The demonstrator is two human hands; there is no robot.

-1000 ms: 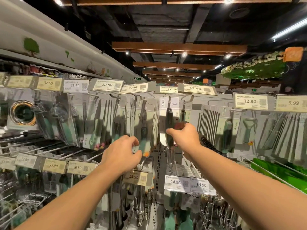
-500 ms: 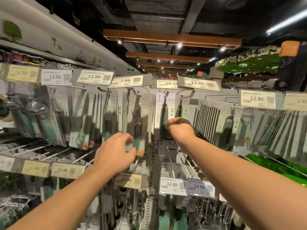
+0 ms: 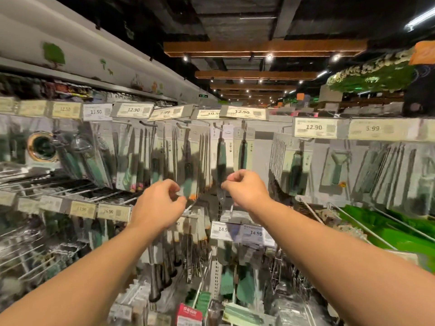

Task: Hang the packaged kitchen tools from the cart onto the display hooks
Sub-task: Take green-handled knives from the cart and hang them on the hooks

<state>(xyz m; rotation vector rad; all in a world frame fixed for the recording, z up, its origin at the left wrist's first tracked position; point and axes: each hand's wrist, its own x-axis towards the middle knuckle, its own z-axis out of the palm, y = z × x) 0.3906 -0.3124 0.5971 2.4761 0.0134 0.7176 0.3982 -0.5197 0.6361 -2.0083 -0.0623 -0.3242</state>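
Observation:
A packaged tool with a dark green handle [image 3: 221,156] hangs from a display hook [image 3: 217,126] under the 10.5 price tag. My right hand [image 3: 246,190] is just below and to the right of it, fingers loosely curled, with nothing in them. My left hand [image 3: 159,205] hovers in front of a hanging package with an orange tip [image 3: 188,184], fingers also loosely curled and holding nothing. More packaged tools [image 3: 189,312] lie at the bottom of the view. The picture is blurred.
Rows of hanging packaged tools fill the hooks left and right, with price tags [image 3: 314,128] above. Bare wire hooks [image 3: 77,189] jut out at the lower left. A second tag row [image 3: 255,232] sits below my hands. Green packages [image 3: 388,228] lie at the right.
My right hand has let go of the green-handled package, which now hangs on its hook, and has dropped lower. My left hand has drawn back a little. The view has tilted.

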